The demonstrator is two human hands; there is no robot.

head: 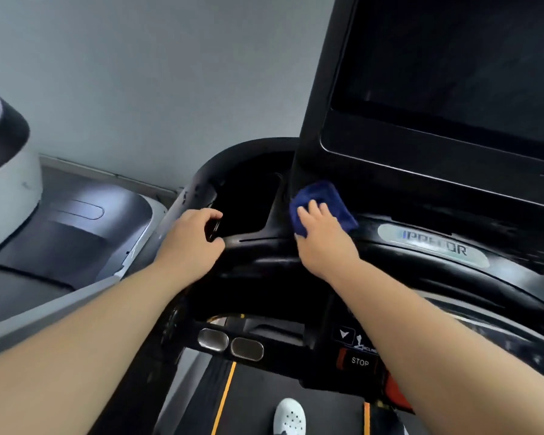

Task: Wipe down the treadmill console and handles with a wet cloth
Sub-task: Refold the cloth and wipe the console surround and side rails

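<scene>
At the foot of the dark screen (453,58), on the left part of the treadmill console (264,262), a folded blue cloth (327,194) lies against the black plastic where the screen's column meets the curved dash. The person's right hand (324,237) rests on top of it, fingers straight and slightly spread, pressing it flat (the thumb is out of sight, so I cannot tell whether it tucks under the cloth). To the left, well apart from the cloth, the left hand (186,243) grips the console's rim beside a deep dark recess, fingers curled over the edge and thumb lower on the bar. Right of the cloth sits a pale oval brand plate (434,243). Nearer, below the forearms, two metal sensor pads (230,343) sit side by side on a crossbar, and a red STOP button (358,361) shows just left of the right forearm. On the belt (252,403) below, a white perforated shoe (289,416) stands between two orange lines. A neighbouring grey machine (60,233) sits at far left against a pale wall (139,73).
</scene>
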